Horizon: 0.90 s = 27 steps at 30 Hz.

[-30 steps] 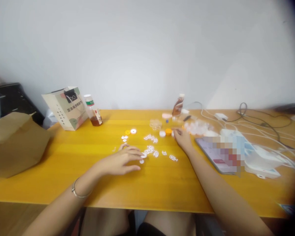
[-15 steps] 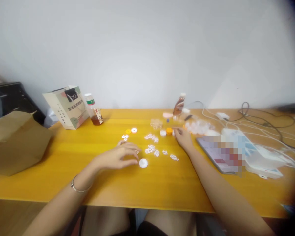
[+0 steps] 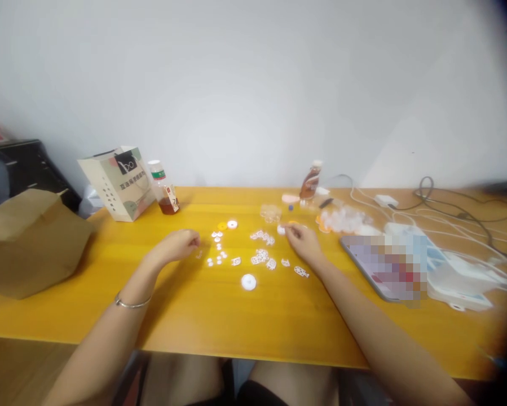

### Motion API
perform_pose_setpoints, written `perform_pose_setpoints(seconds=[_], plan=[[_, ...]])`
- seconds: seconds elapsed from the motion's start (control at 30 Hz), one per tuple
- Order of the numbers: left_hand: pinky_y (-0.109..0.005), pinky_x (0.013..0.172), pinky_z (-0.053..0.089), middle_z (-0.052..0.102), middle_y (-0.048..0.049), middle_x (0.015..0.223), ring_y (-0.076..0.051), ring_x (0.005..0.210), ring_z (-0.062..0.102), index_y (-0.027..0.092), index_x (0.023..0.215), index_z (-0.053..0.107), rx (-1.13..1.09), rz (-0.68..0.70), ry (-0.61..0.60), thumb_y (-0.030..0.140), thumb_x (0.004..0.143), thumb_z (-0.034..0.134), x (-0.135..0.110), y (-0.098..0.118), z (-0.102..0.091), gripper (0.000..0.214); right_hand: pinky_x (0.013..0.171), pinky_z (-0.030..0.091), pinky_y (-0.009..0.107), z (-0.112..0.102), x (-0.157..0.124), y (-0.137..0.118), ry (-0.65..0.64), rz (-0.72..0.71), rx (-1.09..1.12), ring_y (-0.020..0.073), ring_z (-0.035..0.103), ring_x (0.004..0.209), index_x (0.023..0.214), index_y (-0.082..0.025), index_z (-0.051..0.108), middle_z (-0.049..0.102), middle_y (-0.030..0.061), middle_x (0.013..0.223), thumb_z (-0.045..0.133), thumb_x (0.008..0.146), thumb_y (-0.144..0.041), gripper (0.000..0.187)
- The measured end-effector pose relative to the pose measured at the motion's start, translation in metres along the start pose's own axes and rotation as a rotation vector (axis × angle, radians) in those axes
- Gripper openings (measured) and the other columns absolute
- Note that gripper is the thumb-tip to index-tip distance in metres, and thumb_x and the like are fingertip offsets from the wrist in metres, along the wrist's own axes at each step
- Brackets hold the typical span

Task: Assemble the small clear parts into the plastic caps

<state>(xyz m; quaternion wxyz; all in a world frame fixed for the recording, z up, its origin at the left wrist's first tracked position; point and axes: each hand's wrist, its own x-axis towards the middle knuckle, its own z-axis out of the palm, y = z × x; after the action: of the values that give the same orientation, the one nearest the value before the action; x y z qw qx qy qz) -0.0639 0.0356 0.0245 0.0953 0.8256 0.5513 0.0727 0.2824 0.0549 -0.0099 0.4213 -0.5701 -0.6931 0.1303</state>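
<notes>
My left hand (image 3: 176, 246) rests on the yellow table (image 3: 253, 316) with its fingers curled in, just left of several small white pieces (image 3: 216, 260). What its fingertips hold, if anything, is too small to see. A white disc (image 3: 248, 282) lies alone in front of the pieces. My right hand (image 3: 303, 241) lies further right, its fingertips pinched at a small white cap (image 3: 281, 229) beside an orange one. More white cut-out pieces (image 3: 265, 258) are scattered between my hands. An orange ring and a white ring (image 3: 232, 224) lie behind them.
A paper gift bag (image 3: 120, 183) and a drink bottle (image 3: 163, 188) stand at the back left. A brown paper bag (image 3: 29, 242) sits at the far left. Another bottle (image 3: 311, 180), clear plastic bits (image 3: 342, 219), a tablet (image 3: 384, 265) and white cables (image 3: 448, 225) fill the right.
My left hand let go of the white disc and drew back to the left, closing its fingers. My right hand shifted left over the orange and white caps.
</notes>
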Motion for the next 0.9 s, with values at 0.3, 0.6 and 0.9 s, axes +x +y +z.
perform_pose_setpoints(seconds=[0.3, 0.6, 0.9], plan=[[-0.023, 0.06, 0.041, 0.064, -0.0034, 0.068, -0.015, 0.061, 0.056, 0.015, 0.069, 0.061, -0.172, -0.01, -0.11, 0.025, 0.064, 0.048, 0.012, -0.005, 0.011, 0.017, 0.054, 0.038, 0.021, 0.001, -0.028, -0.044, -0.447, -0.307, 0.168, 0.0105, 0.046, 0.057, 0.074, -0.017, 0.06, 0.057, 0.0007, 0.064, 0.044, 0.079, -0.034, 0.024], [-0.022, 0.058, 0.041, 0.064, -0.004, 0.068, -0.015, 0.06, 0.056, 0.014, 0.07, 0.061, -0.172, -0.03, -0.11, 0.025, 0.065, 0.047, 0.013, -0.005, 0.012, 0.019, 0.057, 0.039, 0.022, 0.003, -0.039, -0.055, -0.651, -0.369, 0.188, 0.0099, 0.048, 0.059, 0.079, -0.017, 0.059, 0.056, 0.0009, 0.068, 0.047, 0.078, -0.033, 0.021], [-0.021, 0.052, 0.038, 0.063, -0.0028, 0.066, -0.013, 0.057, 0.054, 0.013, 0.072, 0.06, -0.166, -0.007, -0.143, 0.025, 0.065, 0.046, 0.013, -0.006, 0.014, 0.019, 0.062, 0.04, 0.022, 0.014, -0.048, -0.063, -0.801, -0.424, 0.151, 0.0114, 0.048, 0.068, 0.089, -0.02, 0.056, 0.055, 0.0002, 0.079, 0.063, 0.066, -0.03, 0.026]])
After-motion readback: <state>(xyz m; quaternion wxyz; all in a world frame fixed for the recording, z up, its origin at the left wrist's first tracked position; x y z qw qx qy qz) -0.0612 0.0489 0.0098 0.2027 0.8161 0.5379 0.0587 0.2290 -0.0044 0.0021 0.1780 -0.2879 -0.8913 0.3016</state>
